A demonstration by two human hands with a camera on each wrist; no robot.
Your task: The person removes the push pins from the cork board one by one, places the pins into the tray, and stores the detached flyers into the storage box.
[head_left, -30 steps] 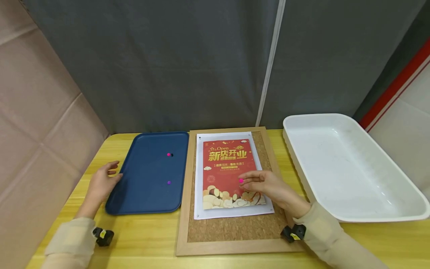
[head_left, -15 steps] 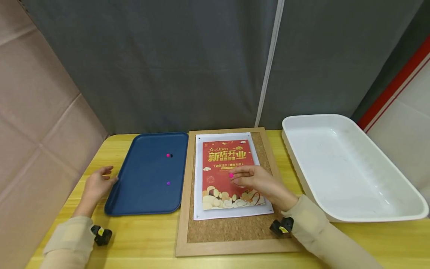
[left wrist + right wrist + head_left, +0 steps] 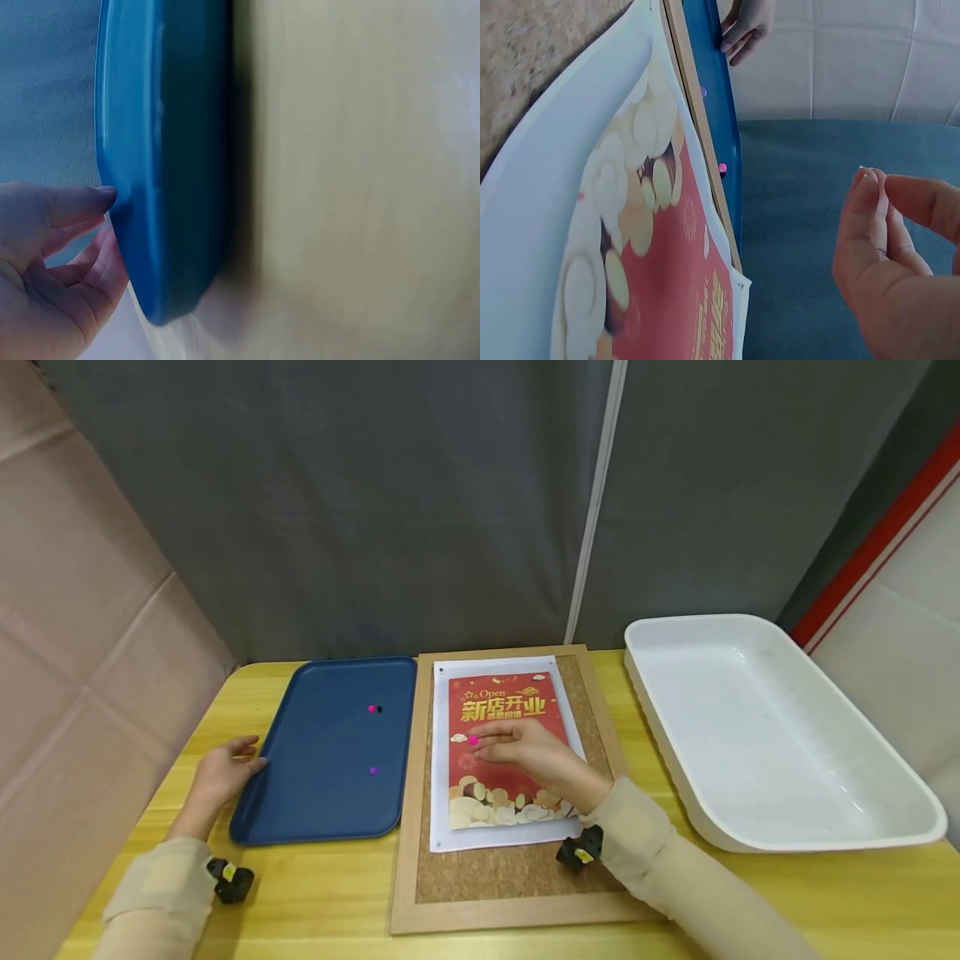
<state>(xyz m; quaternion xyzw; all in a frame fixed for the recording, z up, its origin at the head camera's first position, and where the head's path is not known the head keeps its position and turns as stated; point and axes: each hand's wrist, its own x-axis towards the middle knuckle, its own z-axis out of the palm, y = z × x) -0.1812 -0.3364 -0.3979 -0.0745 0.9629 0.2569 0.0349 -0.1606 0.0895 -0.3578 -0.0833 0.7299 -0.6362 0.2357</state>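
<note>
My right hand hovers above the red poster, pinching a small round pink pin head between thumb and fingers. In the right wrist view the fingertips meet, and the pin itself is hidden. Beneath the poster, a white sheet lies on a wood-framed cork board, with small pins at its corners. My left hand is at the left edge of the blue tray, fingers loosely bent. Its thumb touches the rim in the left wrist view.
Inside the tray sit a pink pin head beside a black spot, and a purple one. A deep white basin stands right of the board on the wooden table. A grey curtain closes off the back.
My right hand has moved left across the poster, carrying the pink pin toward the tray side. The left hand has barely shifted beside the tray, and the sheets have stayed put.
</note>
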